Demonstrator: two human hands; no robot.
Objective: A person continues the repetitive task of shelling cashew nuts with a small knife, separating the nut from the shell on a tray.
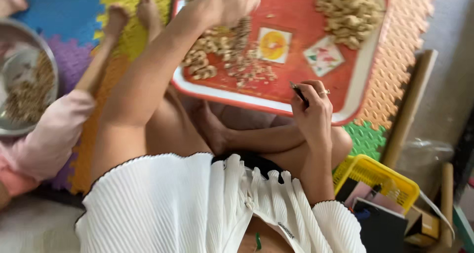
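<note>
Right hand (312, 112) is closed around a small dark knife (299, 92) at the red tray (296, 70)'s near edge. Left hand (232, 3), fingers curled, grasp unclear, is reaching into cashew kernels (227, 50) mid-tray. Blade best kept angled away from fingers.

White pleated top (197, 203), fine vertical ribbing all over, thin dark piping along the scalloped hem. Short puffed sleeves, gathered at the cuff, same dark edging; right sleeve (340, 228) bunched near the elbow. Dark waistband or shorts (252, 160) just visible under the hem. Bare forearms, bare legs, bare feet. Thin ring (324, 91) on a finger of the right hand (312, 110). Left hand (232, 1) without visible jewellery, blurred at frame top.
</note>
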